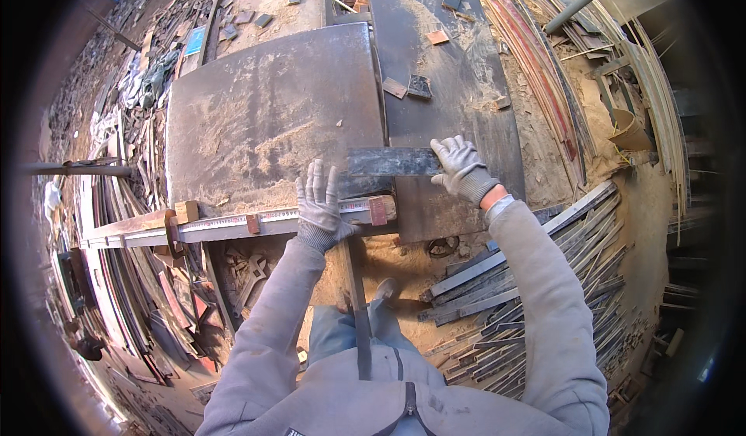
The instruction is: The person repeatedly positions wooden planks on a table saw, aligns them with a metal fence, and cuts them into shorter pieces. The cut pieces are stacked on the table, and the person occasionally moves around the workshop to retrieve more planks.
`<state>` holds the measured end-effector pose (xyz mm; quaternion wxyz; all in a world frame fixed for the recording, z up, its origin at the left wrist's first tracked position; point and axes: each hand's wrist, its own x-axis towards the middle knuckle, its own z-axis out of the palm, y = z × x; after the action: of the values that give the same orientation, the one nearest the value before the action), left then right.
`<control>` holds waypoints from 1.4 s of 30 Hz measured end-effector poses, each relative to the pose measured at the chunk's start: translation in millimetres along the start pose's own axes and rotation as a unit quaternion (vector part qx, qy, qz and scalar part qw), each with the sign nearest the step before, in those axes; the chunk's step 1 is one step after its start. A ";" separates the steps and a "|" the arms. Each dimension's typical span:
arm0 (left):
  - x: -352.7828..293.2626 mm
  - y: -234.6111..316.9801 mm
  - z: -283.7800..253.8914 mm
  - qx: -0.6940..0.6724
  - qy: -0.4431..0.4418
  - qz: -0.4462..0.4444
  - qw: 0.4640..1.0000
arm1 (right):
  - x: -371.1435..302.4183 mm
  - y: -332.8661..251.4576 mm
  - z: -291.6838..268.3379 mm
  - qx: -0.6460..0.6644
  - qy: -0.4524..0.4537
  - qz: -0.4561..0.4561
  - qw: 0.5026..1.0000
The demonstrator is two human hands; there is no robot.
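My right hand [463, 170], in a pale work glove, grips the right end of a short dark board [392, 162]. The board lies crosswise over the gap between two worn brown sheets. My left hand [318, 204], gloved the same way, has its fingers stretched out and pointing away from me. It is at the front edge of the left sheet [272, 102], over a straight bar with a measuring tape [280, 216] along it. The board's left end stops short of the left fingers. A second dark piece [370, 186] shows just below the board, partly hidden.
A C-clamp [171, 234] and a wood block [186, 211] sit on the bar's left part. Offcuts [420, 87] and sawdust lie on the right sheet [458, 125]. Long strips [497, 280] are heaped at my right, and more strips [124, 296] at my left.
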<state>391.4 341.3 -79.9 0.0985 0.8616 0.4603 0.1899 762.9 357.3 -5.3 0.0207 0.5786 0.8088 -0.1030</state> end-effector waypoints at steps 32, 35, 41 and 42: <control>131.7 -32.1 -30.5 -0.006 -0.200 0.022 0.979 | 66.5 55.9 39.9 0.119 0.036 -0.024 0.992; 155.9 -46.1 -31.2 0.016 -0.201 0.011 0.979 | 95.7 65.8 36.1 0.118 0.032 -0.015 0.992; 197.9 -58.2 -25.7 0.003 -0.225 -0.008 0.974 | 119.9 70.4 10.4 0.111 0.037 0.069 0.991; 205.6 -59.3 -24.1 0.006 -0.205 -0.004 0.979 | 115.9 68.2 4.7 0.119 0.049 0.110 0.986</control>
<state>440.2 545.0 -29.8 0.1866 0.8810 0.4348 0.0065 788.5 485.5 -37.4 -0.0765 0.6668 0.7222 -0.1674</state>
